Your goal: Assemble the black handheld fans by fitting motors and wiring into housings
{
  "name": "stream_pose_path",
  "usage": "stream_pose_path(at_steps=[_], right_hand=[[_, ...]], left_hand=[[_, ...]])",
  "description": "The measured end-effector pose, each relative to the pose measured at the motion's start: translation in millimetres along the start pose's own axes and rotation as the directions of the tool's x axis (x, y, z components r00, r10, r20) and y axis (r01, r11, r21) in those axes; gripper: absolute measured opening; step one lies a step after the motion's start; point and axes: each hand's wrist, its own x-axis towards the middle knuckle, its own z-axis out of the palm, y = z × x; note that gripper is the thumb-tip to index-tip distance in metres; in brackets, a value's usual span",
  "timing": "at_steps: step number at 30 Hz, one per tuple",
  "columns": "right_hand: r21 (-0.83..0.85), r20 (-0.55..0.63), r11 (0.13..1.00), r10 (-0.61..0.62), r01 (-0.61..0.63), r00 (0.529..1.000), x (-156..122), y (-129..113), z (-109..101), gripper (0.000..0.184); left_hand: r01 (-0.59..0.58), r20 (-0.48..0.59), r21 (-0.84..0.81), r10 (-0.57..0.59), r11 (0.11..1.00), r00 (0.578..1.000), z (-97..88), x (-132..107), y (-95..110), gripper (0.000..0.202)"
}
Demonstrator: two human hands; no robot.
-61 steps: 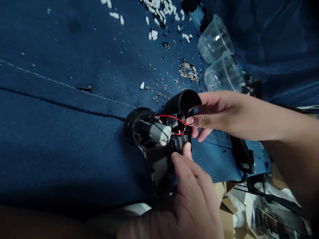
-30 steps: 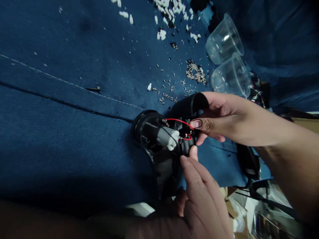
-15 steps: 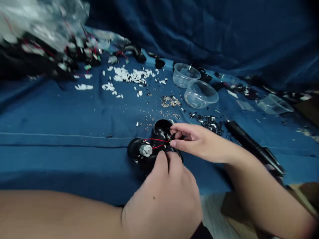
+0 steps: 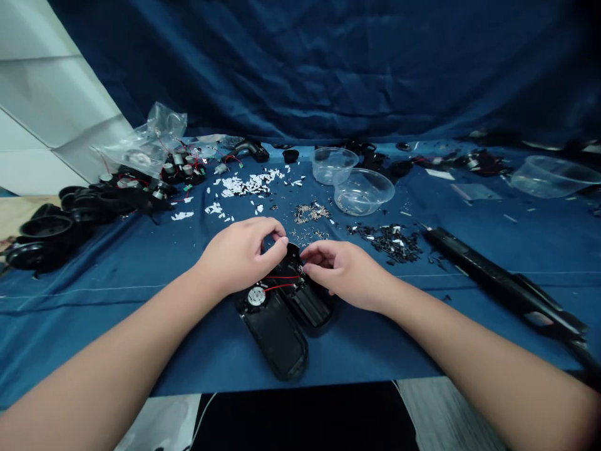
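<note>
Looking down from the head camera, the only view, a person's left hand (image 4: pixel 239 257) and right hand (image 4: pixel 345 272) meet over an opened black plastic housing (image 4: pixel 277 341), which lies near the middle of the front edge of the blue cloth-covered bench (image 4: pixel 404 347). Its two shells rest side by side with their hollows up, which seems to leave the small motor (image 4: pixel 256 296) and the red wires (image 4: pixel 282 277) open to the hands. The left fingers (image 4: pixel 277 235) curl tightly together above the far end of the housing, and the right fingers (image 4: pixel 307 266) curve in to its inner edge just beside the wires. Both hands are nearly closed, but the pictures do not settle whether either grips the housing, a wire or some small part. Beyond them, toward the far edge, stand two clear plastic bowls (image 4: pixel 334 164) (image 4: pixel 363 191), and a third clear plastic bowl (image 4: pixel 551 176) sits toward the far right corner; nothing inside them can be made out. Tiny screws (image 4: pixel 310 213), black fragments (image 4: pixel 389 243) and white plastic bits (image 4: pixel 244 185) lie in separate heaps on the cloth, apparently kept apart by kind. Round black housings (image 4: pixel 47 228) crowd the left edge, and a long black bar (image 4: pixel 498 282) lies toward the right edge.
</note>
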Motion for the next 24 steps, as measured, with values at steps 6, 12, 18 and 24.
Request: stream_pose_path(at_steps=[6,12,18,24], right_hand=[[0.115,-0.137,0.993,0.013,0.003,0.991,-2,-1,-3,0.027],[0.681,0.175,0.723,-0.005,-0.117,0.985,-9,-1,1,0.071],[0.722,0.416,0.640,-0.099,-0.263,0.904,-17,-7,13,0.084],[0.700,0.254,0.702,-0.073,-0.131,0.964,-12,0,23,0.079]], left_hand=[[-0.050,0.040,-0.113,0.055,0.992,0.998,1.1,-1,-8,0.031],[-0.158,-0.195,-0.093,0.137,0.983,0.971,5.0,-8,-3,0.033],[-0.306,-0.294,-0.055,0.277,0.951,0.915,6.7,-14,7,0.025],[-0.280,-0.213,-0.291,0.223,0.915,0.951,1.7,-14,10,0.027]])
